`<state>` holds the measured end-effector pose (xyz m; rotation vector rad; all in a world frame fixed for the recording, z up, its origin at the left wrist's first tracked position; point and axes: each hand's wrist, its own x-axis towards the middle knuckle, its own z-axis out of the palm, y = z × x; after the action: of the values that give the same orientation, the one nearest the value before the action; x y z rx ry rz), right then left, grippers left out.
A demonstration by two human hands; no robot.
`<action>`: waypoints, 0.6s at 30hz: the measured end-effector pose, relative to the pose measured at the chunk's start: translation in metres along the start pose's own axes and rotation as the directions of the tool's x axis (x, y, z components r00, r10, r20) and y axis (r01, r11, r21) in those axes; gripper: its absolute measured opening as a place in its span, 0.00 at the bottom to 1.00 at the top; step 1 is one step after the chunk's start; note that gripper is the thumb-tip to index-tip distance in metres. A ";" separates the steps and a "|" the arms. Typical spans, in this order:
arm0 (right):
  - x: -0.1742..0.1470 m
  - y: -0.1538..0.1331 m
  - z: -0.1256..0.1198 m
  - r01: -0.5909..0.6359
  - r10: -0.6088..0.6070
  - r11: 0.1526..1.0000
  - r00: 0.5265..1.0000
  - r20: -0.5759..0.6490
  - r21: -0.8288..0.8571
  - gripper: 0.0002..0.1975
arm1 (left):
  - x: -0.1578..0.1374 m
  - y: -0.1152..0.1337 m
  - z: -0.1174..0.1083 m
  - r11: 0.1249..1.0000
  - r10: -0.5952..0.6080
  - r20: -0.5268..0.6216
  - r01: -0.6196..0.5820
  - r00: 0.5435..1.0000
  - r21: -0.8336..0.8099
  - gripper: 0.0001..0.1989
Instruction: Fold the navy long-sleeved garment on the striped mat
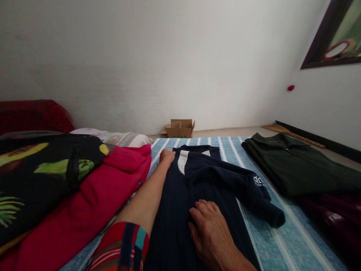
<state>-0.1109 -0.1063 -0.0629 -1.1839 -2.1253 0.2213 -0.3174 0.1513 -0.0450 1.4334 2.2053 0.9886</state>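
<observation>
A navy blue jacket (175, 210) with white shoulder panels lies lengthwise on the striped bed cover (282, 241). One sleeve, with white lettering, is stretched out to the right. My left hand (167, 156) is closed on the jacket's far left shoulder edge, its fingertips partly hidden by the hand itself. Nearer to me, my right hand (210, 229) rests palm down on the middle of the jacket. Its fingers lie loosely extended on the cloth and grip nothing that I can see.
On the left lie a bright pink garment (121, 177) and a black printed item (56, 162). A folded dark green jacket (299, 162) sits at right, over a maroon garment (332, 222). Past the bed's far edge stands an open cardboard box (180, 130) by the wall.
</observation>
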 end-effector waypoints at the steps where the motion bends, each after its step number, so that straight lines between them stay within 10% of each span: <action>1: 0.000 0.000 0.000 0.001 -0.001 1.000 1.000 -0.003 -0.002 0.07 | 0.000 0.000 0.000 1.000 0.002 -0.012 -0.001 1.000 0.020 0.05; 18: -0.001 0.001 0.000 -0.002 0.002 1.000 1.000 0.016 -0.018 0.06 | -0.027 0.011 0.003 0.898 0.156 -0.054 -0.119 0.986 0.425 0.13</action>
<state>-0.1099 -0.1070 -0.0635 -1.1983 -2.1439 0.2132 -0.2966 0.1309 -0.0418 1.7802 2.5209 0.6454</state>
